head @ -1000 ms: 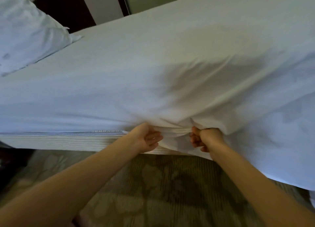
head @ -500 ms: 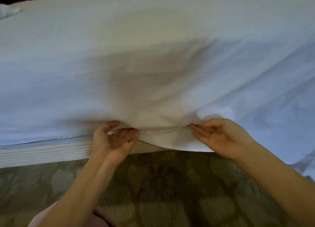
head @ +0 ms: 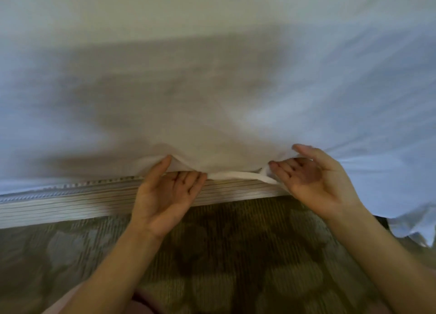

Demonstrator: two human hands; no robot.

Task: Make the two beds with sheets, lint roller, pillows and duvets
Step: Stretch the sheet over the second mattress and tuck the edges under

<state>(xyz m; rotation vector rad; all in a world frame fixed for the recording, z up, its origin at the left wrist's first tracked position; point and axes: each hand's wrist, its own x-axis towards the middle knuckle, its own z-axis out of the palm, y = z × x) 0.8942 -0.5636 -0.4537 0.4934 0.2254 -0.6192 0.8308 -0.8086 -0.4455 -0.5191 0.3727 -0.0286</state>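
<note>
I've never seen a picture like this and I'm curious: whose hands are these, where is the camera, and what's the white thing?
No machine here: these are a person's own two hands. The camera sits on their head and looks down, so you see what they see. The big white thing is a sheet spread over a mattress, whose striped side shows below it, above a patterned carpet. The left hand holds a fold of the sheet's edge between thumb and fingers. The right hand is open, palm up, its fingers touching the edge.
</note>
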